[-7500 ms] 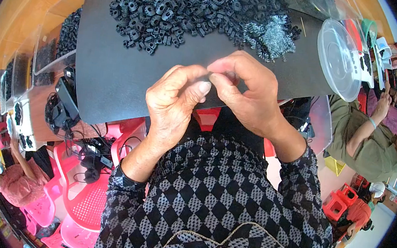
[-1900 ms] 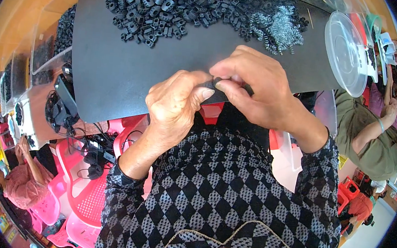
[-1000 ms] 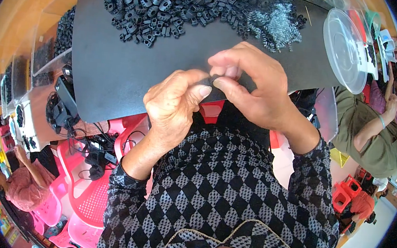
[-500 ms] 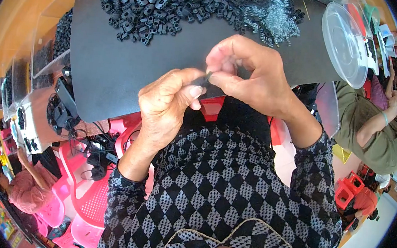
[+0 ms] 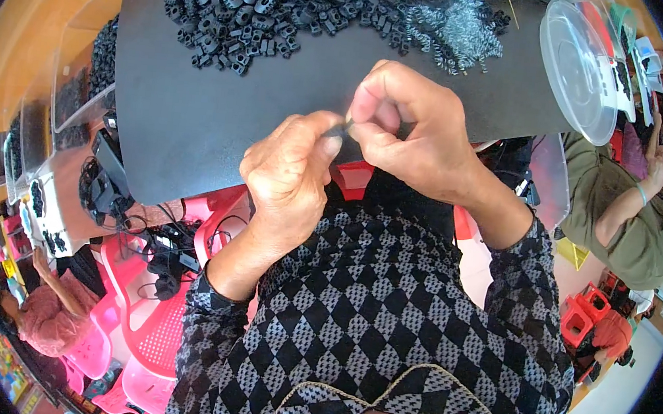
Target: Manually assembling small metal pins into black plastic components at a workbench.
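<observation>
My left hand (image 5: 291,159) pinches a small black plastic part (image 5: 338,130) between thumb and fingers, just above the table's near edge. Bent toward it, my right hand (image 5: 415,127) has thumb and forefinger pressed together at the part's upper end; what sits between those fingertips is too small to make out. Beyond both hands lies a large heap of black plastic parts (image 5: 247,7) with holes through them. A pile of small silvery coil springs (image 5: 464,32) rests against the heap's right side.
The dark table (image 5: 187,129) has a rounded near edge. At its right stands a clear round plastic lid (image 5: 576,71). Left are clear bins (image 5: 79,95) of black parts and a pink chair (image 5: 148,333). Seated people are on both sides, one in an olive top (image 5: 626,211).
My left hand has turned and its thumb now lies over the black part. My right fingers have closed in nearer to the part. The view has shifted slightly.
</observation>
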`<state>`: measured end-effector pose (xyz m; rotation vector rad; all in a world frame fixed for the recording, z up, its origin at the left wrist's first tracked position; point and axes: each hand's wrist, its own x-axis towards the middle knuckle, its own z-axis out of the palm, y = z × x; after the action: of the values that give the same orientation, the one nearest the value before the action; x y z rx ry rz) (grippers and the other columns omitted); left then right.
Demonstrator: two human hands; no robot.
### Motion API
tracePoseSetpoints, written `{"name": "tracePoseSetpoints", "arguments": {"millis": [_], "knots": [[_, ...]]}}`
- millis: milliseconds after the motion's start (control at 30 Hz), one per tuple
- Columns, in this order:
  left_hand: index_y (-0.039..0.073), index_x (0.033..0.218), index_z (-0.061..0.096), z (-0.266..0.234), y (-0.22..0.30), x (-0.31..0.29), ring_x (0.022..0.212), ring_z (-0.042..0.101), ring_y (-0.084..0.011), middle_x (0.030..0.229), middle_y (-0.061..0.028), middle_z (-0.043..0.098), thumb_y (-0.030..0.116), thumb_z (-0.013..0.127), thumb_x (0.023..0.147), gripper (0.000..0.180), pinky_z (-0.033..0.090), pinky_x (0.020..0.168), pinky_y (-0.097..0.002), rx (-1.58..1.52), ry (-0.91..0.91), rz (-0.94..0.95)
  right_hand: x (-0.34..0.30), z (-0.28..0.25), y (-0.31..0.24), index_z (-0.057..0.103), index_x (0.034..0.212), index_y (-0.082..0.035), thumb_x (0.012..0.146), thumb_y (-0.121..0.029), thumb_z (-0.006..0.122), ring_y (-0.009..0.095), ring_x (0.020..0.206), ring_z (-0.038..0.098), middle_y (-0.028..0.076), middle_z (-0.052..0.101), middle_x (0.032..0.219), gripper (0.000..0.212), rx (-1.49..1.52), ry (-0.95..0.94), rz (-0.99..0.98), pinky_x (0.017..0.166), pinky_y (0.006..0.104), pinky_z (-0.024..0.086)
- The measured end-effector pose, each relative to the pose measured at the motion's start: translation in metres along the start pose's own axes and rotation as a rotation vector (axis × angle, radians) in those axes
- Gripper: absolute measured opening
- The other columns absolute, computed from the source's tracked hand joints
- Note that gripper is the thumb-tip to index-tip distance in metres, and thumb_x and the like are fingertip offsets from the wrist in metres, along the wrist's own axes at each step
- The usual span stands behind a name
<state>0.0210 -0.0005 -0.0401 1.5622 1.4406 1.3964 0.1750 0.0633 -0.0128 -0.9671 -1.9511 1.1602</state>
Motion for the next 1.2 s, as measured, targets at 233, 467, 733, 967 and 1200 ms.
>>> {"name": "tracePoseSetpoints", "arguments": {"millis": [233, 467, 733, 967, 1200], "knots": [[-0.001, 0.088, 0.062, 0.022, -0.002, 0.008, 0.052, 0.055, -0.0237, 0.064, -0.0106, 0.055, -0.012, 0.062, 0.068, 0.023, 0.043, 0.047, -0.0317, 0.125, 0.094, 0.126, 0.005, -0.002, 0.012, 0.054, 0.08, -0.003, 0.071, 0.005, 0.061, 0.007, 0.057, 0.044, 0.002, 0.049, 0.069, 0.014, -0.014, 0.064, -0.072, 0.05, 0.0235, 0.036], [-0.003, 0.093, 0.062, 0.02, 0.004, 0.008, 0.052, 0.052, -0.0091, 0.073, -0.0052, 0.061, -0.004, 0.063, 0.079, 0.015, 0.043, 0.047, -0.024, -0.069, 0.108, -0.124, 0.013, -0.006, 0.01, 0.058, 0.092, -0.001, 0.08, 0.005, 0.061, 0.004, 0.071, 0.052, -0.002, 0.055, 0.079, 0.014, 0.252, 0.002, 0.174, 0.062, 0.0193, 0.043], [-0.004, 0.097, 0.062, -0.002, 0.008, 0.016, 0.055, 0.051, -0.0058, 0.077, -0.0038, 0.062, 0.0, 0.059, 0.088, 0.01, 0.043, 0.049, -0.0177, -0.499, 0.055, -0.277, 0.015, 0.004, 0.004, 0.061, 0.096, -0.001, 0.081, -0.001, 0.063, 0.002, 0.067, 0.052, -0.002, 0.059, 0.076, 0.016, 0.339, 0.085, 0.042, 0.06, 0.0195, 0.044], [-0.007, 0.098, 0.06, -0.009, 0.009, 0.014, 0.053, 0.051, -0.0089, 0.078, -0.0107, 0.064, 0.002, 0.062, 0.085, 0.016, 0.041, 0.049, -0.0181, -0.628, 0.078, -0.28, 0.017, 0.007, -0.002, 0.062, 0.095, 0.0, 0.081, -0.002, 0.063, 0.004, 0.069, 0.054, 0.0, 0.061, 0.08, 0.014, 0.236, 0.095, -0.097, 0.06, 0.0197, 0.044], [-0.005, 0.101, 0.06, -0.015, 0.005, 0.005, 0.059, 0.053, -0.008, 0.081, -0.0067, 0.063, 0.002, 0.061, 0.087, 0.016, 0.045, 0.054, -0.0188, -0.641, 0.026, -0.272, 0.013, 0.014, -0.015, 0.061, 0.092, 0.001, 0.085, -0.002, 0.061, 0.006, 0.068, 0.058, 0.001, 0.062, 0.078, 0.007, 0.545, 0.063, 0.052, 0.06, 0.0203, 0.047]]}}
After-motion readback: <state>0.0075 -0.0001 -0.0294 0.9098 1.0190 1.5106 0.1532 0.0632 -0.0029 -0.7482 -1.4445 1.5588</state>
